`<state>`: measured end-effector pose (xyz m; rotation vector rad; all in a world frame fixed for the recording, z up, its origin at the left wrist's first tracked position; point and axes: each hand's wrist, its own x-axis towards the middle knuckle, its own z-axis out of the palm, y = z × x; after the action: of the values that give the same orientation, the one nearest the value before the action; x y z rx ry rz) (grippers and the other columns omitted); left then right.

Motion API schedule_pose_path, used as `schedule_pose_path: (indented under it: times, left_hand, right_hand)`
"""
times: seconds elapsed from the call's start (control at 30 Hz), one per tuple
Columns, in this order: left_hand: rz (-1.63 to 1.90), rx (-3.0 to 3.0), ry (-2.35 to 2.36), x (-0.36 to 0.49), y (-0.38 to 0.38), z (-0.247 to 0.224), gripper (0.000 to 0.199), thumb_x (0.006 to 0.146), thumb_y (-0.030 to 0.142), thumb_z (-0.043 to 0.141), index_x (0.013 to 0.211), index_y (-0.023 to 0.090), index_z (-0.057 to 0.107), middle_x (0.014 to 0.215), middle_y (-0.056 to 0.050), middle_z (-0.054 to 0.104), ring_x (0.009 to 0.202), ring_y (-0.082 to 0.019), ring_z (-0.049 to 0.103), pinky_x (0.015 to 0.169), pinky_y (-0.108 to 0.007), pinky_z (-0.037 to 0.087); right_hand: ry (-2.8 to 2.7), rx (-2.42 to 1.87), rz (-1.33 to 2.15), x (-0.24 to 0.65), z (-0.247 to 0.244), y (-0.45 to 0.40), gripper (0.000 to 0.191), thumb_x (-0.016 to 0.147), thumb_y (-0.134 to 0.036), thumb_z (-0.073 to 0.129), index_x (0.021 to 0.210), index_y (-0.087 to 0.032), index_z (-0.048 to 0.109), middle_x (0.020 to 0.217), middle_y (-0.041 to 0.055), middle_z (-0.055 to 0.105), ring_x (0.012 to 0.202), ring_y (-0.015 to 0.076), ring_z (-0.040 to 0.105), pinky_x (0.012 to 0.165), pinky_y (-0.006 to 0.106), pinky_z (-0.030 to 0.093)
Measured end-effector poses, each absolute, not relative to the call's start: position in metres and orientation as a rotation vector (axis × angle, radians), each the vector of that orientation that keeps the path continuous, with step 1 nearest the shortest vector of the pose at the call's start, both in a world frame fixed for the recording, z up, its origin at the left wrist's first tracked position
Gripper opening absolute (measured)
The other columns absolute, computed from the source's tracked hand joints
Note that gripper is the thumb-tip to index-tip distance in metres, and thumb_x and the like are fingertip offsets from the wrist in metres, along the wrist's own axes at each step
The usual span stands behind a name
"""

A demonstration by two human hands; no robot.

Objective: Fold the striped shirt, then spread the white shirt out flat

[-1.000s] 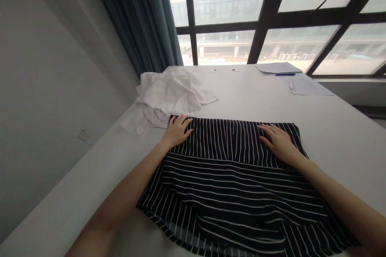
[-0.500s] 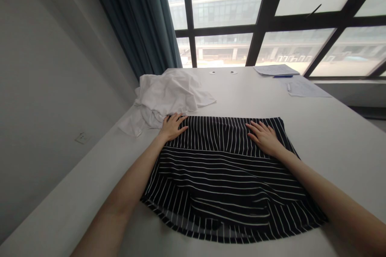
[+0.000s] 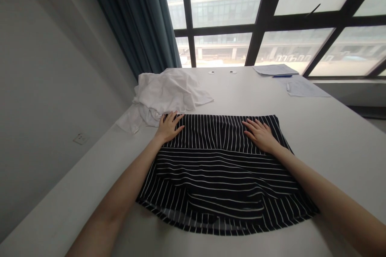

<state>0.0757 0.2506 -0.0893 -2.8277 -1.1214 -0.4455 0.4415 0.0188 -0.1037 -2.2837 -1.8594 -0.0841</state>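
Black with thin white stripes, a wide fabric garment (image 3: 220, 168) lies spread on the smooth white counter (image 3: 325, 144), its curved lower hem (image 3: 223, 232) on the near side; the bare left hand (image 3: 169, 129) and bare right hand (image 3: 260, 135) rest flat and splayed on its upper band (image 3: 211, 132), gripping nothing, and a crumpled white cloth (image 3: 169, 92) lies just beyond the left hand

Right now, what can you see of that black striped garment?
The white-striped black garment lies spread on the white table, its curved hem nearest. Stripes run lengthwise on its top band, mostly crosswise below. The soft-looking cloth wrinkles near the hem. The left hand and right hand rest on the band.
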Motion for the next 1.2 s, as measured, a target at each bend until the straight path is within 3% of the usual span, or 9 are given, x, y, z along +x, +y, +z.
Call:
schedule_pose_path:
  times: [0.23, 0.4, 0.53, 0.63, 0.77, 0.83, 0.97, 1.2]
  left_hand:
    - [-0.800, -2.821, -1.313, 0.035, 0.217, -0.091, 0.050, 0.095, 0.040, 0.040, 0.139, 0.017, 0.044, 0.146, -0.016, 0.043, 0.135, -0.029, 0.040, 0.109, -0.048, 0.034]
    - [-0.677, -2.839, -1.319, -0.009, 0.171, -0.105, 0.049, 0.094, 0.043, 0.040, 0.138, 0.020, 0.044, 0.146, -0.015, 0.042, 0.136, -0.031, 0.039, 0.109, -0.053, 0.034]
    - [-0.742, -2.799, -1.336, -0.034, 0.139, -0.108, 0.049, 0.095, 0.041, 0.036, 0.139, 0.019, 0.038, 0.141, -0.015, 0.047, 0.132, -0.030, 0.044, 0.108, -0.051, 0.037]
    - [-0.797, -2.770, -1.372, -0.042, 0.119, -0.105, 0.043, 0.095, 0.043, 0.037, 0.129, 0.019, 0.044, 0.132, -0.015, 0.054, 0.125, -0.030, 0.051, 0.105, -0.050, 0.041]
    - [-0.720, -2.748, -1.470, -0.043, 0.093, -0.102, 0.039, 0.093, 0.052, 0.040, 0.113, 0.021, 0.050, 0.129, -0.014, 0.054, 0.120, -0.031, 0.053, 0.100, -0.051, 0.045]
    - [-0.715, -2.714, -1.512, -0.040, 0.085, -0.101, 0.038, 0.091, 0.056, 0.041, 0.103, 0.021, 0.051, 0.128, -0.015, 0.054, 0.120, -0.033, 0.053, 0.097, -0.053, 0.045]
    - [-0.717, -2.694, -1.508, -0.033, 0.078, -0.096, 0.029, 0.091, 0.049, 0.043, 0.087, 0.021, 0.052, 0.128, -0.016, 0.053, 0.120, -0.035, 0.052, 0.097, -0.056, 0.044]
    - [-0.914, -2.788, -1.551, -0.040, 0.081, -0.078, 0.018, 0.089, 0.037, 0.044, 0.083, 0.023, 0.052, 0.122, -0.011, 0.058, 0.115, -0.029, 0.056, 0.100, -0.049, 0.045]
  right_hand:
    - [-1.726, -2.193, -0.233, 0.457, -0.099, -0.027, 0.053, 0.096, -0.047, 0.032, 0.143, -0.025, 0.042, 0.149, 0.0087, 0.044, 0.140, 0.0300, 0.033, 0.110, 0.055, 0.030]
    - [-1.691, -2.328, -0.288, 0.467, -0.115, -0.098, 0.055, 0.093, -0.051, 0.032, 0.140, -0.025, 0.046, 0.146, 0.0084, 0.047, 0.137, 0.0344, 0.036, 0.105, 0.059, 0.035]
    - [-1.594, -2.377, -0.351, 0.471, -0.117, -0.135, 0.053, 0.093, -0.052, 0.029, 0.134, -0.024, 0.050, 0.136, 0.0108, 0.056, 0.127, 0.0353, 0.049, 0.100, 0.057, 0.041]
    - [-1.560, -2.324, -0.378, 0.462, -0.107, -0.150, 0.049, 0.093, -0.052, 0.030, 0.124, -0.024, 0.055, 0.121, 0.0124, 0.064, 0.111, 0.0338, 0.059, 0.089, 0.053, 0.047]
    - [-1.524, -2.304, -0.243, 0.436, -0.099, -0.162, 0.050, 0.089, -0.066, 0.035, 0.104, -0.025, 0.060, 0.090, 0.0103, 0.069, 0.084, 0.0321, 0.066, 0.071, 0.049, 0.049]
    - [-1.475, -2.260, -0.141, 0.423, -0.098, -0.164, 0.055, 0.086, -0.070, 0.038, 0.106, -0.024, 0.059, 0.080, 0.0087, 0.068, 0.076, 0.0301, 0.066, 0.067, 0.046, 0.049]
    - [-1.383, -2.185, 0.057, 0.406, -0.093, -0.164, 0.058, 0.083, -0.071, 0.044, 0.114, -0.024, 0.059, 0.079, 0.0072, 0.068, 0.072, 0.0280, 0.067, 0.064, 0.043, 0.052]
    - [-1.176, -2.170, 0.231, 0.411, -0.073, -0.172, 0.046, 0.078, -0.067, 0.055, 0.106, -0.031, 0.063, 0.081, 0.0042, 0.069, 0.067, 0.0254, 0.069, 0.052, 0.034, 0.054]
